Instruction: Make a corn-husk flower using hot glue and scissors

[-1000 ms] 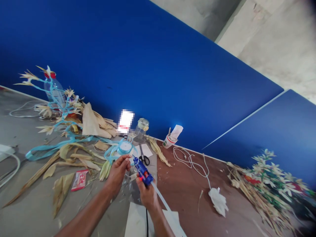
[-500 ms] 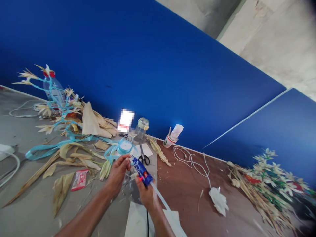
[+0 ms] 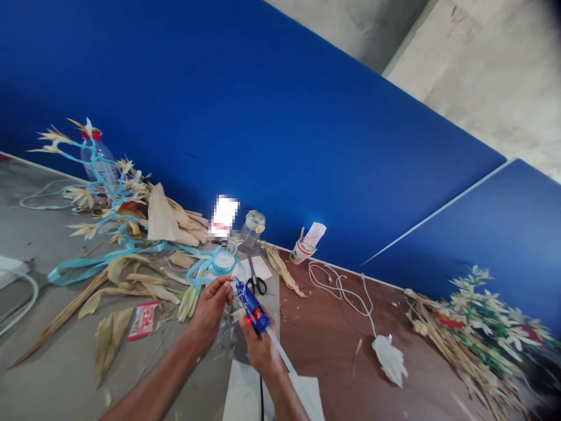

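My right hand [image 3: 261,349] is closed round a blue hot glue gun [image 3: 251,304] with a red light lit and a clear glue stick [image 3: 280,354] poking out of its back. The gun's nozzle points up-left at my left hand [image 3: 213,304]. That hand pinches a small pale piece at its fingertips, right against the nozzle; it is too small to name. A spool of light blue ribbon [image 3: 222,264] lies just beyond my left hand, with black scissors [image 3: 255,282] to its right.
Dried corn husks [image 3: 131,280] and loose blue ribbon [image 3: 87,266] cover the grey table on the left, by a plastic bottle [image 3: 97,161]. A glass jar [image 3: 252,229], a paper cup [image 3: 301,250], a white cable [image 3: 342,289] and a husk flower [image 3: 389,361] lie along the blue partition. Finished flowers [image 3: 486,316] sit at right.
Both hands and the glue gun stay almost still; the view has shifted slightly.
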{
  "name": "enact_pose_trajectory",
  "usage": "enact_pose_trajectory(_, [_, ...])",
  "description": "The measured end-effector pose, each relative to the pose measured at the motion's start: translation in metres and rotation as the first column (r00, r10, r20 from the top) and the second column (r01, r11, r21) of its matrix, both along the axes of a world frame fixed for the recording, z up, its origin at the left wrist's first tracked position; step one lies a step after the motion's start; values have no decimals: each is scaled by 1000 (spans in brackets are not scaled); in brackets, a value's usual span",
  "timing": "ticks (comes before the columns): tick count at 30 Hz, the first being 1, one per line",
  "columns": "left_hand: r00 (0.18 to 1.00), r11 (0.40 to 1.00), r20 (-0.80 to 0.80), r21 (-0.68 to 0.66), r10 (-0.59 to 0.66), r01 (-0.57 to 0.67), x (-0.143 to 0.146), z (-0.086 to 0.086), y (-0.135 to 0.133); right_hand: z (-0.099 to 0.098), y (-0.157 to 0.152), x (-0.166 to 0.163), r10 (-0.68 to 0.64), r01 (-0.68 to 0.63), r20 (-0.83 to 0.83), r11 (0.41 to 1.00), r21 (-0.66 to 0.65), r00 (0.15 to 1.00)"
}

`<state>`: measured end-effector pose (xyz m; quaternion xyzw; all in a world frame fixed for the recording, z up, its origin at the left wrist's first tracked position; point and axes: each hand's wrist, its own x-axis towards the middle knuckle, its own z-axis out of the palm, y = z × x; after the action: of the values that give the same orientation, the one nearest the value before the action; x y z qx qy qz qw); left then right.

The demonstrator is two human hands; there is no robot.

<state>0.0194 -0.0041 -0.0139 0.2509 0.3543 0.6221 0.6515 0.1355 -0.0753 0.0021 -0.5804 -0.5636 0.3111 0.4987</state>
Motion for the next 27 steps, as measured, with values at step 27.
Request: enact_pose_trajectory(27, [1000,1000,-8,-6,22,-22,0,5,0,1,-1,-2,40,-40,63,999,-2,997])
